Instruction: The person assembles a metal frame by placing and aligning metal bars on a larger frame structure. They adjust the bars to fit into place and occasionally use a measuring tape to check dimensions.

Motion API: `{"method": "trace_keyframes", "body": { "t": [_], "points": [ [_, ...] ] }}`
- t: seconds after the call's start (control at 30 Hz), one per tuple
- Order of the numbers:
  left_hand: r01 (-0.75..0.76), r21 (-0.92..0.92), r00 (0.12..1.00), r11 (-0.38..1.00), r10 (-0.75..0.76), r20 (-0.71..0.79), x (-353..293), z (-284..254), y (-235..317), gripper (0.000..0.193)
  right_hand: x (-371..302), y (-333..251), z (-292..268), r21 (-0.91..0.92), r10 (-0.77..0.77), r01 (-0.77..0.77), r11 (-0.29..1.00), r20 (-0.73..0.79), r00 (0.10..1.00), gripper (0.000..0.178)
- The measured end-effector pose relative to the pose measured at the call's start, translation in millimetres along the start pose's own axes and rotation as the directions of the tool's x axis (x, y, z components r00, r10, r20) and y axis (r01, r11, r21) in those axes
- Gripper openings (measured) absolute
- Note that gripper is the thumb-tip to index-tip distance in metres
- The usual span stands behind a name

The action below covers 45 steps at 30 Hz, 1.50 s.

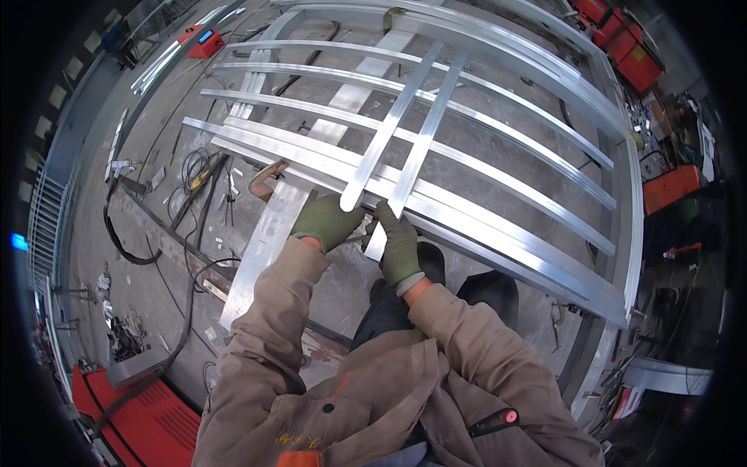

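Currently, right hand, in green glove, curls closed round square-ended flat metal bar near its lower end. Left hand, gloved alike, bends at rounded end of second flat metal bar; whether it grips, cannot tell (fingertips mostly hidden). Both bars lie side by side, slightly apart, across slats of silvery metal frame. Red vented machine stands on floor, lower left.
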<state>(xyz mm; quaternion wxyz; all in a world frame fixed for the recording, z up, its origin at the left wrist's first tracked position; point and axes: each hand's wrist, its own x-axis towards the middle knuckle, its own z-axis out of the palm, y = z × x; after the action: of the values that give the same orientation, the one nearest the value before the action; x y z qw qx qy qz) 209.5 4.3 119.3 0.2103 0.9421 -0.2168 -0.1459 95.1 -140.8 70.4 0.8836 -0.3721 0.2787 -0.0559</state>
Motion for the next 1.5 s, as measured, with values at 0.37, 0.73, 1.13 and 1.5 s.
{"method": "trace_keyframes", "body": {
  "t": [0.37,0.73,1.13,1.5],
  "points": [
    [0.190,-0.392,0.980,0.900,-0.152,0.125,-7.8,11.7,-8.7,0.054,-11.3,17.3,-28.6,-0.179,0.000,0.003,0.984,0.013,1.000,0.051],
    [0.234,-0.476,0.959,0.848,-0.121,0.256,-1.5,-2.3,3.2,0.055,-8.3,13.6,-98.8,-0.333,0.000,0.071,0.940,0.209,0.978,0.080],
    [0.284,-0.249,0.899,0.926,-0.167,0.405,26.8,6.0,-26.1,0.048,-95.6,-77.3,-162.6,-0.460,0.119,-0.105,0.881,0.001,0.993,0.077],
    [0.320,-0.244,0.893,0.915,-0.205,0.401,26.0,15.9,-34.6,0.039,-117.7,-82.6,-197.3,-0.552,0.102,-0.050,0.832,0.065,0.993,0.064]
  ]
}}
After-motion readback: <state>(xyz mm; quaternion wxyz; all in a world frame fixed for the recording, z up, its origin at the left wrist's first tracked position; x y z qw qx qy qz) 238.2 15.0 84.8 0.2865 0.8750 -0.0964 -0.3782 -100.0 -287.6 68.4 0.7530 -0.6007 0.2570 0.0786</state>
